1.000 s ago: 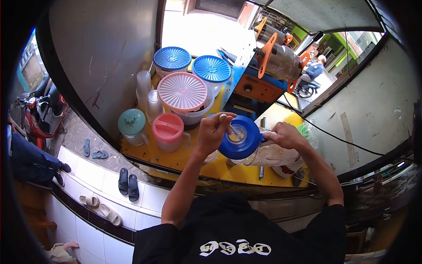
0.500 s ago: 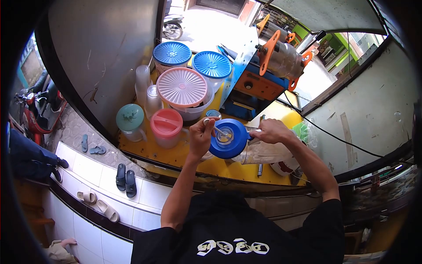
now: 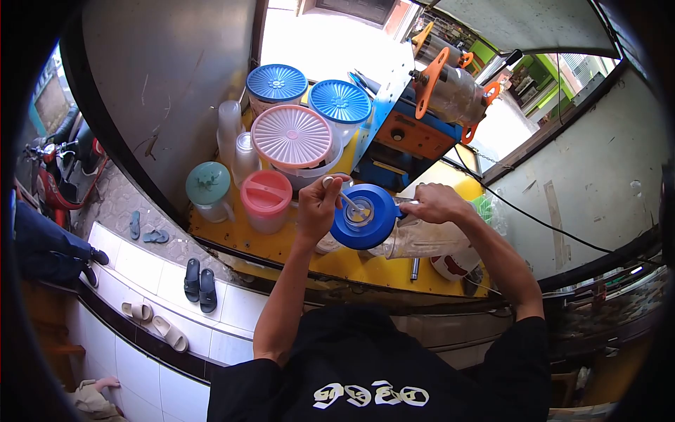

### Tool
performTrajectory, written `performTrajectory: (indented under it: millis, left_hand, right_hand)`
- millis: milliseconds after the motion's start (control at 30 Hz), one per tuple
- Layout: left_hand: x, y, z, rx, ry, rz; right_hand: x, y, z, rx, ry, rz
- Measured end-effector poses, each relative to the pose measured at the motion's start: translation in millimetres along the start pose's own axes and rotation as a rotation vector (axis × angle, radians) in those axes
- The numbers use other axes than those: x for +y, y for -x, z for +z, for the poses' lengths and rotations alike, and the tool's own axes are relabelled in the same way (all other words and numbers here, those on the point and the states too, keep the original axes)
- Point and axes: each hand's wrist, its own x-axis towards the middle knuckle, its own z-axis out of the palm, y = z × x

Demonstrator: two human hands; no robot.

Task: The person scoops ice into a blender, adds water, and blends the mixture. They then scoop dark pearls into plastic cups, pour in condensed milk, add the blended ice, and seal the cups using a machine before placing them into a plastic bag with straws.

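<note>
My left hand [image 3: 318, 213] pinches a white spoon-like stick [image 3: 349, 202]. Its lower end reaches into the clear round opening [image 3: 360, 213] in the middle of a blue lid [image 3: 383, 228]. What the tip touches inside is hard to make out. My right hand [image 3: 437, 205] is closed around the handle at the right side of this blue-lidded jug, whose body is hidden beneath the lid. A clear plastic bag [image 3: 429, 241] lies just below my right hand. Close to my left hand stands a jug with a pink-red lid [image 3: 266, 191].
Blue-lidded tubs [image 3: 339, 100], a pale pink-lidded tub [image 3: 292, 137], stacked clear cups [image 3: 245, 158] and a green-lidded jug [image 3: 208, 184] crowd the yellow counter [image 3: 344, 271]. Behind stands an orange and blue cup-sealing machine [image 3: 408, 144]. A white bucket [image 3: 453, 264] sits at right.
The blue-lidded jug and both hands have shifted slightly left and upward. My left hand now covers the small blue-topped container behind it. Both grips stay the same.
</note>
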Motion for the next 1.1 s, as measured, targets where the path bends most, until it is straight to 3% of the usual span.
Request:
performTrajectory:
  millis: [100, 233, 367, 467, 567, 633, 833, 1100]
  left_hand:
    - [-0.5, -1.8, 5.9, -0.009, -0.002, 0.014]
    - [9.5, -7.9, 32.3, -0.121, 0.014, -0.014]
    - [15.2, -16.2, 75.5, -0.472, -0.034, -0.070]
    - [28.8, -23.0, 100.8, -0.617, -0.081, -0.014]
    - [58.0, -32.5, 104.4, -0.660, -0.047, 0.071]
    - [77.8, -36.7, 91.1, -0.637, -0.051, 0.085]
    - [89.3, -24.3, 7.7, -0.244, 0.000, 0.051]
    - [51.3, 16.7, -83.3, 0.143, -0.055, 0.081]
  right_hand:
    - [3.5, 6.5, 0.8, -0.033, -0.053, 0.037]
    - [42.1, 26.6, 33.0, 0.139, -0.284, 0.030]
    - [88.2, 55.8, 85.7, 0.221, -0.583, 0.063]
    - [94.3, 80.0, 96.3, 0.387, -1.031, -0.062]
    - [99.2, 92.7, 74.3, 0.407, -1.006, -0.092]
    - [79.4, 98.2, 43.7, 0.370, -1.056, -0.023]
    - [18.5, 55.0, -18.0, 0.266, -0.492, -0.107]
    - [-79.4, -6.8, -38.4, 0.026, -0.092, -0.158]
